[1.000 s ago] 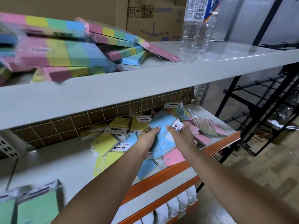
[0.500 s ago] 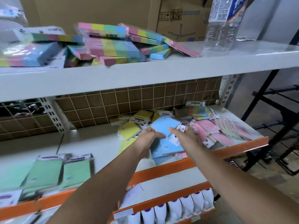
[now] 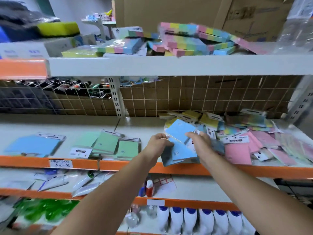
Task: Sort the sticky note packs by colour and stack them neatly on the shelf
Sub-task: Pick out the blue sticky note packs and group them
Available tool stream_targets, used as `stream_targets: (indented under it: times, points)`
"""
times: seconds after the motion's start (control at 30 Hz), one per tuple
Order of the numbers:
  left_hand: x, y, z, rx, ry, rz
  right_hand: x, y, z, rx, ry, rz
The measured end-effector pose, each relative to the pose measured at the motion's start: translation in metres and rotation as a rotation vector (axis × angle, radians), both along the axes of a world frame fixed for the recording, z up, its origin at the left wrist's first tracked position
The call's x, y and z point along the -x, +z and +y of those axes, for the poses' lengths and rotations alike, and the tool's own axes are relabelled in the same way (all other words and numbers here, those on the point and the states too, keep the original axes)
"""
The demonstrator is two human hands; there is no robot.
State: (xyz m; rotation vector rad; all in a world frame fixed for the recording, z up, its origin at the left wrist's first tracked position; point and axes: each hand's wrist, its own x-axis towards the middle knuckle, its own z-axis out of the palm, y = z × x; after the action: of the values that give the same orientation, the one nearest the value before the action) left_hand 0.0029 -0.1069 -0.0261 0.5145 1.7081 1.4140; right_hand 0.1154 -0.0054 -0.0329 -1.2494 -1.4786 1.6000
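Both hands hold a bundle of blue sticky note packs (image 3: 180, 133) over the middle shelf (image 3: 138, 129). My left hand (image 3: 156, 144) grips its left edge and my right hand (image 3: 200, 142) grips its right side. More blue packs (image 3: 181, 154) fan out below the hands at the shelf's front edge. To the right lies a mixed heap: yellow packs (image 3: 191, 116) at the back, pink packs (image 3: 238, 151) in front. Green packs (image 3: 108, 144) sit left of my hands, and one blue pack (image 3: 32, 145) lies at the far left.
The top shelf (image 3: 152, 65) carries rainbow-striped note packs (image 3: 186, 43) and cardboard boxes (image 3: 169, 11). A wire grid (image 3: 203, 95) backs the middle shelf. Below are tubes (image 3: 55, 182) and white bottles (image 3: 191, 219). An orange rail (image 3: 118, 164) edges the shelf.
The view has swung left, bringing the green packs and the far-left blue pack into sight. Both hands keep hold of the blue bundle, now lifted slightly and shifted left of the heap.
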Motion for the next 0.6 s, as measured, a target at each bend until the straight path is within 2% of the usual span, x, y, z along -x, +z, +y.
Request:
stream_targets:
  times: [0.37, 0.47, 0.6]
  points:
    - [0.053, 0.011, -0.080, -0.018, 0.205, -0.006, 0.068, 0.011, -0.062, -0.012, 0.135, 0.028]
    - [0.072, 0.011, -0.103, -0.024, 0.252, -0.017, 0.093, 0.013, -0.083, 0.003, 0.122, 0.025]
    - [0.104, 0.014, -0.141, -0.019, 0.299, -0.033, 0.133, 0.011, -0.107, -0.084, 0.100, -0.029]
